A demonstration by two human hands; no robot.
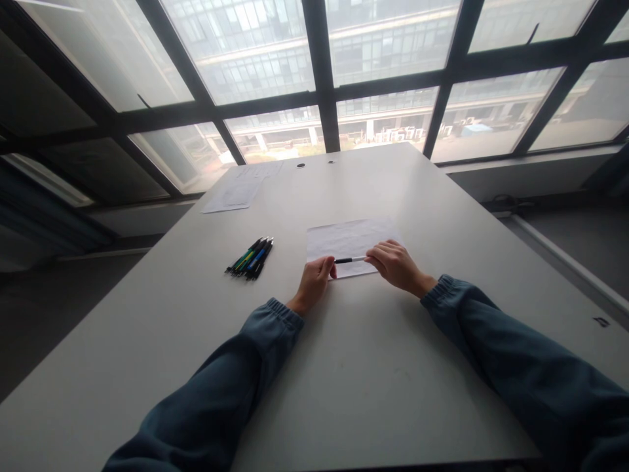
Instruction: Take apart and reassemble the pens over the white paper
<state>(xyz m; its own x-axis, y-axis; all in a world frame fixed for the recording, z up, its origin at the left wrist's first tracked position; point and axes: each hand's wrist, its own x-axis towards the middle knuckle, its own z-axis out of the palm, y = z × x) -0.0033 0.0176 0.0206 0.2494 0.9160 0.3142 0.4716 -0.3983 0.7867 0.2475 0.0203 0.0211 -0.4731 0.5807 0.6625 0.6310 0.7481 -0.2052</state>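
Note:
A pen (350,260) with a black section and a pale section is held level between my two hands. My left hand (314,282) grips its dark end, thumb on top. The fingers of my right hand (396,265) close on the pale end, hiding its tip. Beneath the pen lies a white sheet of paper (344,236), partly covered by both hands. To the left of my left hand, a bundle of several pens (250,259) in black, green, yellow and blue rests on the table.
The white table (373,367) reaches towards the large windows. More papers (233,195) lie at its far left. Two small round fittings, one a dark grommet (301,166), sit near the far edge. A small dark mark (601,322) shows at the right.

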